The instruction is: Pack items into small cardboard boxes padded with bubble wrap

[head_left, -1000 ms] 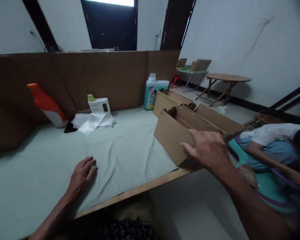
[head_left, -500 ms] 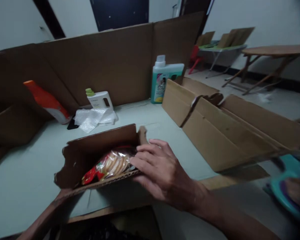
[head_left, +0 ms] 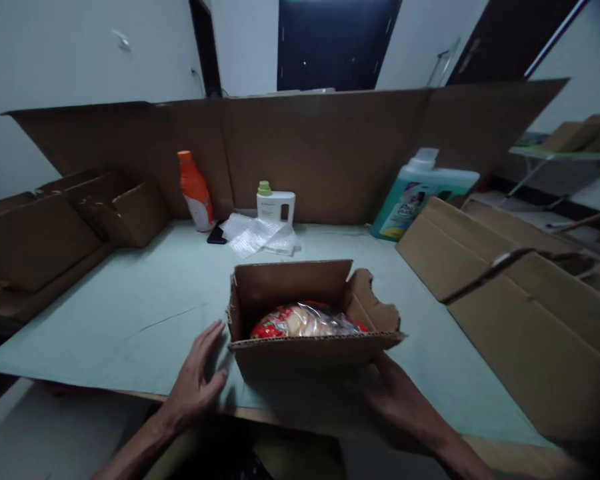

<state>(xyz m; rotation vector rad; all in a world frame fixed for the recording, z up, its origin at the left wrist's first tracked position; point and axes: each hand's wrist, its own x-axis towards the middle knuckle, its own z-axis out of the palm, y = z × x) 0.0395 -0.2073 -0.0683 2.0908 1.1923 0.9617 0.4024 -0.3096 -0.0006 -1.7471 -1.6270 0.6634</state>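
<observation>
An open cardboard box [head_left: 290, 357] with ragged edges sits near the front of the table. Inside it lies a clear-and-red plastic packet [head_left: 305, 320] of what look like round biscuits. My left hand [head_left: 195, 383] is just left of the box, fingers apart, holding nothing. At the box's lower right front corner is my right hand [head_left: 393, 400]; its fingers are dark and blurred in the shadow there, so I cannot tell whether they grip the cardboard.
Along the back cardboard screen [head_left: 325, 153] stand an orange bottle [head_left: 195, 193], a white jug [head_left: 283, 205] and a teal detergent jug [head_left: 415, 193]. Bubble wrap [head_left: 257, 235] and a black flat object [head_left: 217, 233] lie before them. Cardboard boxes flank both sides, left [head_left: 45, 233] and right [head_left: 540, 333].
My left hand has come off the box to its left. My right hand has dropped from the top rim to the lower right corner. The view has swung, and the box appears straighter.
</observation>
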